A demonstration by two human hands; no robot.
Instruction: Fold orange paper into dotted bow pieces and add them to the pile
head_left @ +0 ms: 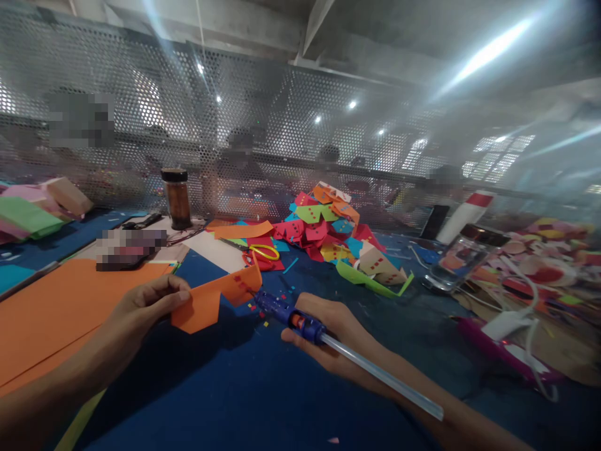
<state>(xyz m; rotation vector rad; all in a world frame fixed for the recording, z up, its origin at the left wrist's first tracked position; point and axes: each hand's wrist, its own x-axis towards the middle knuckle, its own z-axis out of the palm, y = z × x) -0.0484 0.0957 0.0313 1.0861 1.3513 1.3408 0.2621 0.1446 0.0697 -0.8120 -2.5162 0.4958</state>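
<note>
Between the thumb and fingers of my left hand (162,299) is one end of a folded orange paper piece (201,308), held above the blue tabletop (201,401). Small red squares show near the paper's far end. My right hand (328,326) wraps round a blue glue gun (277,308), with a clear glue stick (385,376) jutting from its back. The gun's tip meets or nearly meets the paper by the red squares; exact contact cannot be made out. Tiny coloured paper squares (263,316) lie scattered beneath the tip.
Yellow-and-red scissors (263,252) lie beyond the paper. A pile of folded coloured papers (323,219) stands at the back. Orange sheets (51,313) lie left, near a dark jar (176,199). A clear bottle (462,260) and magenta power strip (507,354) with white cables are right.
</note>
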